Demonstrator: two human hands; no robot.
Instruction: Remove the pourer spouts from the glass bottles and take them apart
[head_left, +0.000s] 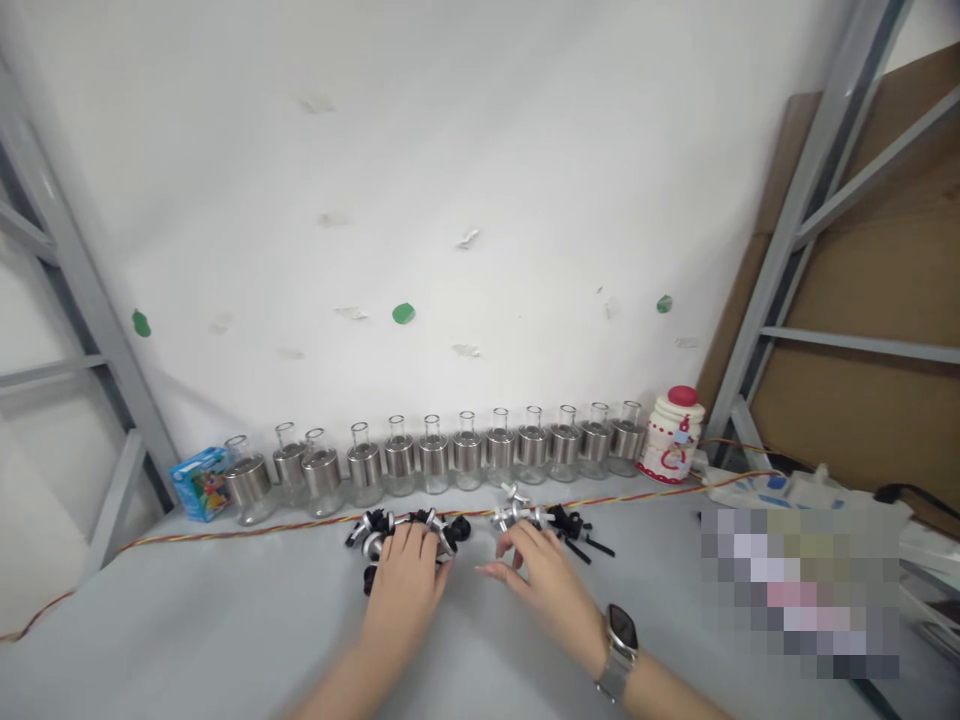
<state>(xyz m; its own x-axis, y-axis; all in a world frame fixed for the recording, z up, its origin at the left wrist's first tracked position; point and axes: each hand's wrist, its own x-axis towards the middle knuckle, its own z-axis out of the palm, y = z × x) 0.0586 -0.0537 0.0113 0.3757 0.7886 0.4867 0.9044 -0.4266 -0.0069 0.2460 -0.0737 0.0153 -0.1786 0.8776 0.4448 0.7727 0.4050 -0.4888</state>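
Note:
My left hand (406,565) rests over a pile of small black and silver parts (371,545), bottle tops by their look. Its fingers curl down into the pile, closed, and the fingertips are hidden, so what they grip I cannot make out. My right hand (541,570), a watch (621,640) on its wrist, hovers at the near edge of a second group, with thumb and index finger apart and nothing visible between them. Silver spout-like pieces (514,495) lie just beyond its fingers. Black fittings (568,520) and thin black sticks (600,546) lie to its right.
Glass bottles with metal bands (365,465) stand in a row along the wall. A blue box (201,485) is at the left end, a white jar with a red lid (673,440) at the right. A twisted wire (285,525) crosses the table; power strips (817,490) lie far right.

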